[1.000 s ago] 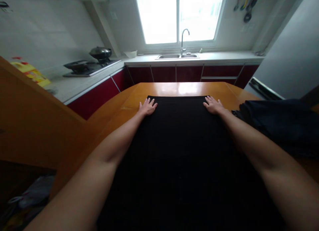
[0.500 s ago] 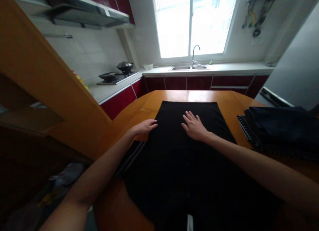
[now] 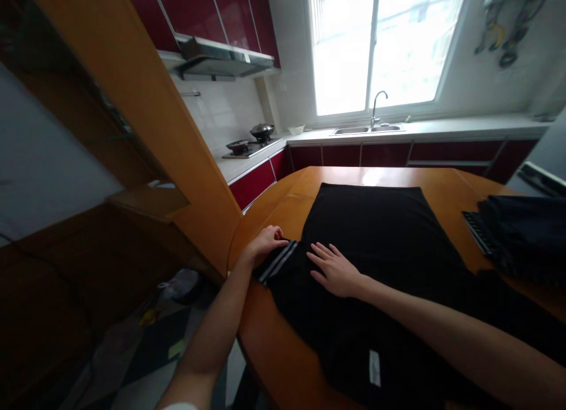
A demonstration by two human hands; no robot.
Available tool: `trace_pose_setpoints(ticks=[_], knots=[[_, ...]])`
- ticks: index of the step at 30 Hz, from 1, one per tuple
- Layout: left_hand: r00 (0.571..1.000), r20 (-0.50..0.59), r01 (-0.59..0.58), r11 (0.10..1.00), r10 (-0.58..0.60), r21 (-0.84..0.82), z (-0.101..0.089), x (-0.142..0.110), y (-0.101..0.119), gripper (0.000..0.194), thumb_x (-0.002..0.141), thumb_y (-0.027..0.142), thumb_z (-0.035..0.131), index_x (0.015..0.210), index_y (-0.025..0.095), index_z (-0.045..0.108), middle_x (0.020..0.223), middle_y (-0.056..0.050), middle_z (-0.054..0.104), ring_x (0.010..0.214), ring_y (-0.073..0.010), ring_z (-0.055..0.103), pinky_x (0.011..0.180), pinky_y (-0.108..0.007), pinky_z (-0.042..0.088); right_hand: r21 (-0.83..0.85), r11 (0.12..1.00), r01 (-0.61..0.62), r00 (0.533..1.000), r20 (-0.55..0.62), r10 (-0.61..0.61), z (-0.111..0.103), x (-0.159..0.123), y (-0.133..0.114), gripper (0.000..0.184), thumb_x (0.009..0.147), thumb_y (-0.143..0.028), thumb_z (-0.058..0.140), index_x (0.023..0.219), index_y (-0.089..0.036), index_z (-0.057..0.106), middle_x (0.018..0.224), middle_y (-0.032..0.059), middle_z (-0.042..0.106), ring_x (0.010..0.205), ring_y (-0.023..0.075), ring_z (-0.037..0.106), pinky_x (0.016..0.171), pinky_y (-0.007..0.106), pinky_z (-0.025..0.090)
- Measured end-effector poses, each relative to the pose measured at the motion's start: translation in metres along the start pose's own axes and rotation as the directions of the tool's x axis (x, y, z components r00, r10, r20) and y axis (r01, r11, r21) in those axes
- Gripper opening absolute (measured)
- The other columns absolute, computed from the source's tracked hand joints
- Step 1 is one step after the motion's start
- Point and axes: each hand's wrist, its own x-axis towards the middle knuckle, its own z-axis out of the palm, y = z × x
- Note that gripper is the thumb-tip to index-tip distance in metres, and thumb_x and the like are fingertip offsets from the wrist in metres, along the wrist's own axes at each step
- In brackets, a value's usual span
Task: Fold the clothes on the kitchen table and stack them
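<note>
A black T-shirt (image 3: 380, 221) lies spread on the wooden table, its hem towards the window and its neck label (image 3: 374, 367) near me. Two grey stripes cross its left sleeve (image 3: 279, 261). At that sleeve's outer upper corner, my left hand (image 3: 265, 242) has its fingers curled, with thumb and fingers closed on the cloth. My right hand (image 3: 335, 271) rests flat on the body of the shirt beside the sleeve, its fingers spread.
Folded dark clothes (image 3: 530, 233) are stacked at the table's right. The rounded wooden table (image 3: 283, 200) ends close to an orange-brown wooden partition (image 3: 194, 168) on the left. Beyond stand a counter with a sink (image 3: 369, 130) and a stove carrying pans (image 3: 262, 131).
My view has turned left. My left hand has moved from the shirt's side edge down to the striped sleeve. My right hand has slid nearer and leftward over the shirt.
</note>
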Motion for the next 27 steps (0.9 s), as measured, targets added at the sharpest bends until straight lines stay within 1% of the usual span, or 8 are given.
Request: trace_pose_setpoints(ticks=[3, 6, 12, 15, 19, 23, 25, 27], knots=[[0.999, 0.017, -0.048, 0.999, 0.049, -0.015, -0.004, -0.003, 0.003, 0.037, 0.069, 0.054, 0.073, 0.078, 0.019, 0.066, 0.088, -0.005, 0.063, 0.082, -0.0215, 0.058, 0.077, -0.031, 0.05, 0.0, 1.0, -0.002, 1.0, -0.015, 0.002, 0.002, 0.0, 0.002, 0.061, 0.102, -0.049, 0.038, 0.154, -0.018, 0.043, 0.164, 0.0128, 0.03, 0.154, 0.0277, 0.023, 0.125, 0.052, 0.017], [0.994, 0.052, -0.087, 0.991, 0.092, -0.101, -0.008, -0.009, 0.008, 0.033, 0.071, 0.051, 0.069, 0.077, 0.02, 0.063, 0.083, -0.003, 0.061, 0.076, -0.0193, 0.056, 0.071, -0.029, 0.048, 0.004, 1.0, 0.004, 1.0, -0.019, -0.003, 0.002, 0.0, 0.003, 0.061, 0.102, -0.049, 0.039, 0.154, -0.018, 0.043, 0.164, 0.0121, 0.03, 0.153, 0.0276, 0.024, 0.125, 0.052, 0.017], [0.99, 0.139, -0.012, 0.981, 0.039, -0.192, -0.011, -0.019, 0.009, 0.024, 0.069, 0.041, 0.064, 0.076, 0.02, 0.057, 0.071, 0.003, 0.057, 0.068, -0.0154, 0.053, 0.062, -0.025, 0.043, 0.005, 1.0, 0.01, 0.999, -0.036, -0.01, 0.003, -0.001, 0.003, 0.06, 0.102, -0.048, 0.038, 0.153, -0.017, 0.045, 0.164, 0.0129, 0.032, 0.153, 0.0284, 0.024, 0.124, 0.053, 0.018], [0.989, 0.148, 0.025, 0.981, 0.004, -0.191, -0.01, -0.019, 0.008, 0.024, 0.066, 0.037, 0.064, 0.082, 0.019, 0.06, 0.075, 0.002, 0.06, 0.071, -0.0167, 0.056, 0.063, -0.026, 0.044, 0.009, 1.0, 0.012, 1.0, -0.028, -0.011, 0.001, -0.001, 0.003, 0.06, 0.102, -0.048, 0.038, 0.153, -0.016, 0.045, 0.163, 0.0138, 0.032, 0.153, 0.0288, 0.024, 0.124, 0.053, 0.018], [0.987, 0.161, 0.057, 0.981, -0.026, -0.187, -0.01, -0.019, 0.006, 0.03, 0.064, 0.034, 0.065, 0.089, 0.018, 0.066, 0.087, -0.002, 0.068, 0.078, -0.0194, 0.062, 0.068, -0.027, 0.048, 0.013, 1.0, 0.005, 1.0, -0.023, -0.005, 0.001, 0.0, 0.003, 0.06, 0.102, -0.048, 0.039, 0.153, -0.016, 0.046, 0.163, 0.0139, 0.032, 0.153, 0.029, 0.024, 0.124, 0.053, 0.018], [0.975, 0.215, 0.101, 0.97, -0.052, -0.22, -0.013, -0.021, 0.006, 0.037, 0.066, 0.035, 0.066, 0.098, 0.016, 0.069, 0.089, -0.004, 0.069, 0.073, -0.0179, 0.061, 0.062, -0.026, 0.047, 0.013, 1.0, 0.009, 0.999, -0.037, -0.009, 0.002, 0.0, 0.003, 0.058, 0.101, -0.046, 0.041, 0.151, -0.016, 0.047, 0.163, 0.0143, 0.034, 0.153, 0.0292, 0.025, 0.124, 0.053, 0.018], [0.975, 0.221, 0.096, 0.96, -0.037, -0.263, -0.015, -0.023, 0.006, 0.038, 0.068, 0.036, 0.069, 0.1, 0.015, 0.069, 0.089, -0.004, 0.069, 0.072, -0.0166, 0.06, 0.061, -0.025, 0.046, 0.023, 0.999, 0.039, 0.997, -0.064, -0.038, 0.002, -0.001, 0.002, 0.056, 0.102, -0.042, 0.042, 0.15, -0.016, 0.049, 0.161, 0.0149, 0.037, 0.152, 0.0289, 0.028, 0.123, 0.053, 0.02], [0.975, 0.22, 0.078, 0.935, 0.0, -0.345, -0.018, -0.027, 0.008, 0.041, 0.07, 0.039, 0.072, 0.103, 0.014, 0.07, 0.093, -0.004, 0.069, 0.074, -0.0155, 0.06, 0.062, -0.023, 0.045, 0.038, 0.992, 0.122, 0.988, -0.098, -0.118, 0.0, -0.002, 0.0, 0.052, 0.102, -0.039, 0.044, 0.149, -0.017, 0.05, 0.158, 0.0143, 0.043, 0.149, 0.0279, 0.033, 0.123, 0.052, 0.022]])
